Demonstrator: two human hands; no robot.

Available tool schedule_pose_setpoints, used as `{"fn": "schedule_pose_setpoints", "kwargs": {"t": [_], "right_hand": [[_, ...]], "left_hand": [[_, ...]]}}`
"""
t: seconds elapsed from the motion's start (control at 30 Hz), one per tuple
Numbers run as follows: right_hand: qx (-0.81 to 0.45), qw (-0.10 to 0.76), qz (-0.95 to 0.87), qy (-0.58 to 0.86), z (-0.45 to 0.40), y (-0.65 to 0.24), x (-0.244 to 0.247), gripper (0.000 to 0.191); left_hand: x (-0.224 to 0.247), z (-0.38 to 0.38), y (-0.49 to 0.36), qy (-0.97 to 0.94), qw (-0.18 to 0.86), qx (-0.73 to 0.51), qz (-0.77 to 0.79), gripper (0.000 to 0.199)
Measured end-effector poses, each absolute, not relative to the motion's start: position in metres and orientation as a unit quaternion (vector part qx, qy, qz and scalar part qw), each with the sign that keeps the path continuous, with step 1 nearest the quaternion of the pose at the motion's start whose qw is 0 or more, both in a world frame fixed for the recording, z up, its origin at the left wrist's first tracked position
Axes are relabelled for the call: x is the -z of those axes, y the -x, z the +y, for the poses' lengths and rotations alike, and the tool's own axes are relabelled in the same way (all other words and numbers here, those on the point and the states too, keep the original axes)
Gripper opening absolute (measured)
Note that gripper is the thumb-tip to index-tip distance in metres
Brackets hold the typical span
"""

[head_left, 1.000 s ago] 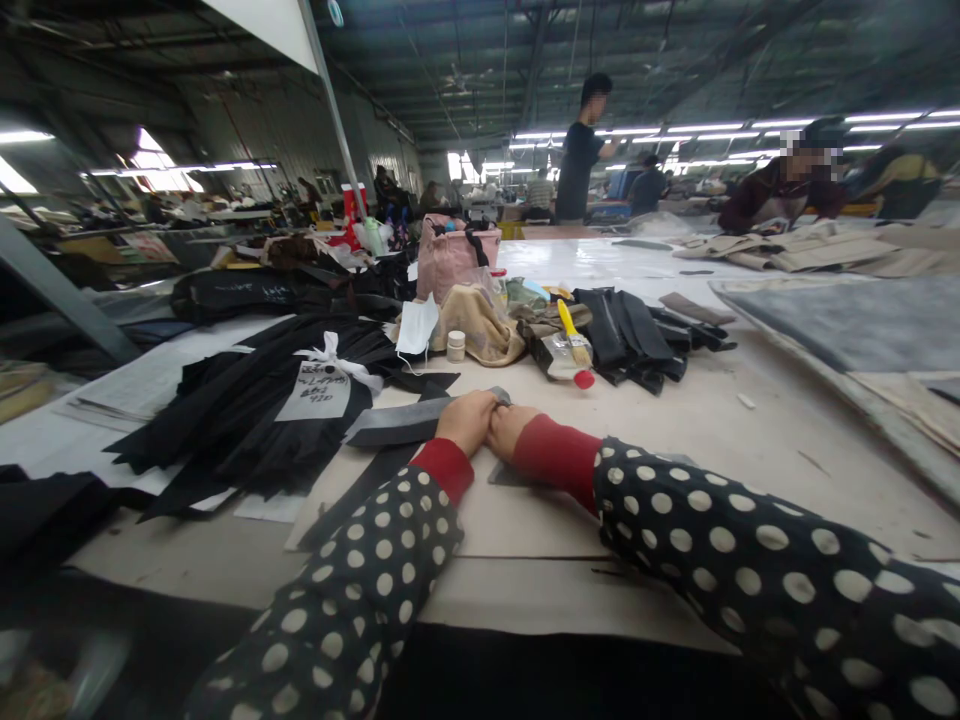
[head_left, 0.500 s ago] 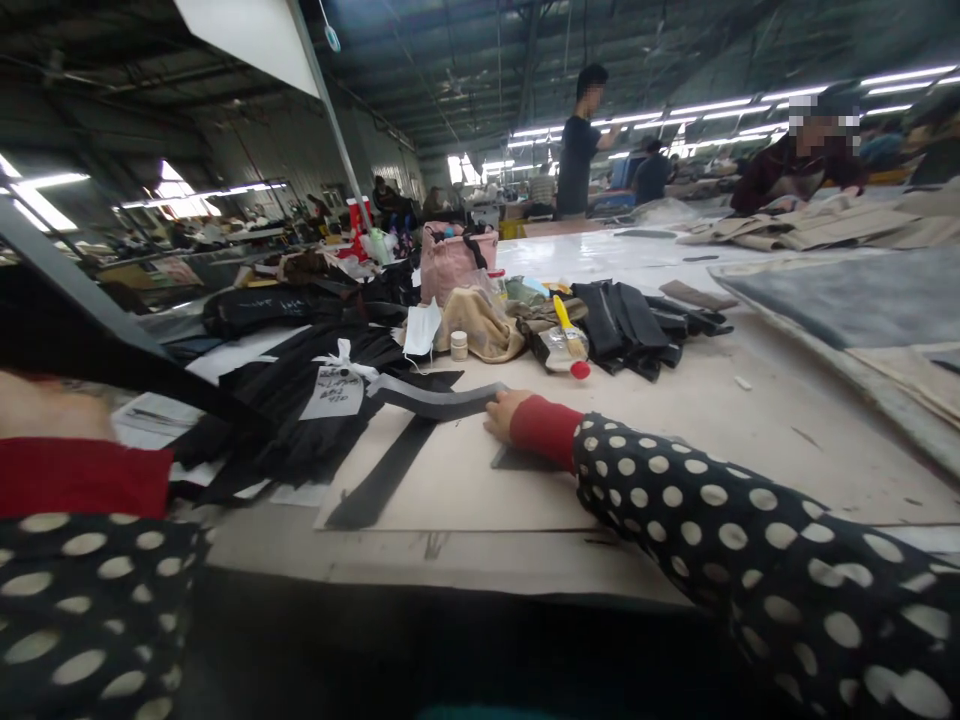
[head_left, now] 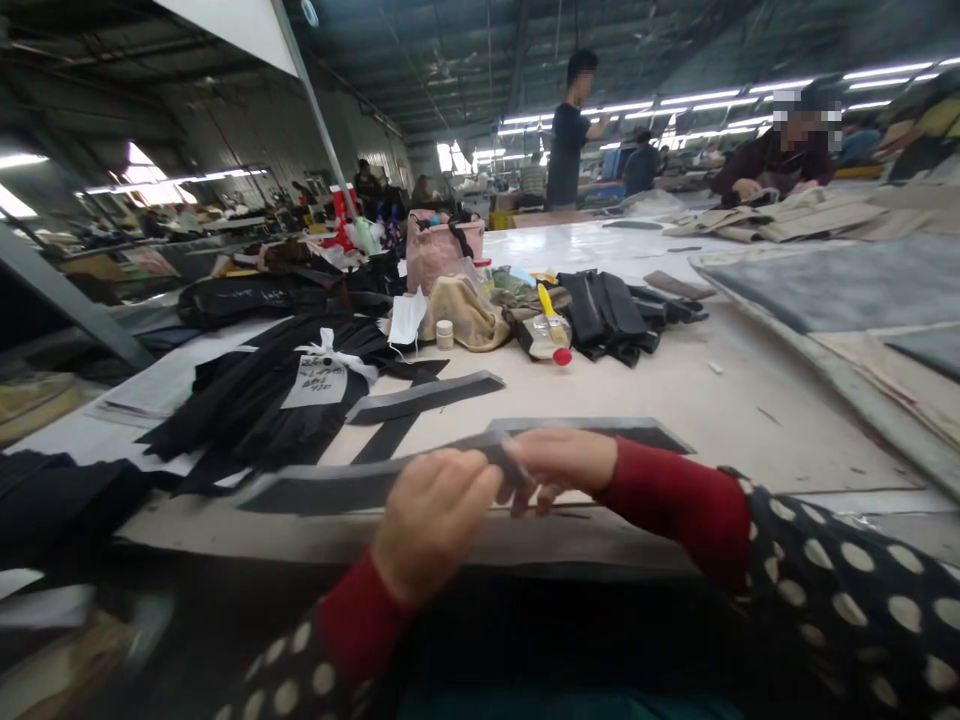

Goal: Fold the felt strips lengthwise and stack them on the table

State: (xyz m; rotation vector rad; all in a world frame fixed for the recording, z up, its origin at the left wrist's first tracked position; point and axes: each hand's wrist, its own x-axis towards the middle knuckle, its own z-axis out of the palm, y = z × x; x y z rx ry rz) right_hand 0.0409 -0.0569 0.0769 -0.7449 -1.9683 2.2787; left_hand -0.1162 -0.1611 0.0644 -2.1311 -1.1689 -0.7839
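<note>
My left hand (head_left: 439,510) is closed round a black fabric strip (head_left: 319,490) with a grey edge, held above the front of the pale board (head_left: 637,385). At the strip's right end, the curled fingers of my right hand (head_left: 562,462) grip it; the fingertips are blurred. Beyond my hands, another grey-edged strip (head_left: 427,396) lies slantwise across a plain dark strip (head_left: 399,432). A further grey-edged strip (head_left: 652,436) lies partly behind my right hand. To the left is a bundle of black strips (head_left: 262,405) tied with white, bearing a handwritten paper tag (head_left: 315,383).
Behind the board are a white face mask (head_left: 407,318), a small jar (head_left: 445,335), a yellow-handled brush (head_left: 550,305), folded black pieces (head_left: 604,310) and a pink bag (head_left: 442,250). Layered sheets (head_left: 840,300) lie at right. A co-worker (head_left: 780,150) handles beige pieces across the table.
My left hand has come from the far left to the front middle with a black strip. My right hand has left the strip on the board and drawn nearer, onto the held strip's end.
</note>
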Motion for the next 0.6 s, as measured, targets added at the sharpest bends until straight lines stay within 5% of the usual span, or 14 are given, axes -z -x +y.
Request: {"fn": "schedule_pose_setpoints", "kwargs": {"t": [0.17, 0.33, 0.47, 0.6], "right_hand": [[-0.651, 0.074, -0.692, 0.304, -0.064, -0.094, -0.029, 0.033], [-0.453, 0.151, -0.823, 0.306, -0.060, -0.139, -0.029, 0.022], [-0.374, 0.223, -0.830, 0.349, -0.044, -0.169, -0.038, 0.028], [-0.348, 0.291, -0.777, 0.437, -0.018, -0.192, -0.034, 0.032]], "left_hand": [[-0.037, -0.155, 0.074, 0.861, 0.075, 0.261, -0.431, 0.018], [-0.052, -0.136, 0.088, 0.830, -0.117, 0.179, -0.515, 0.055], [-0.063, -0.109, 0.112, 0.796, -0.239, 0.122, -0.542, 0.043], [-0.069, -0.080, 0.135, 0.728, -0.286, 0.230, -0.580, 0.042]]}}
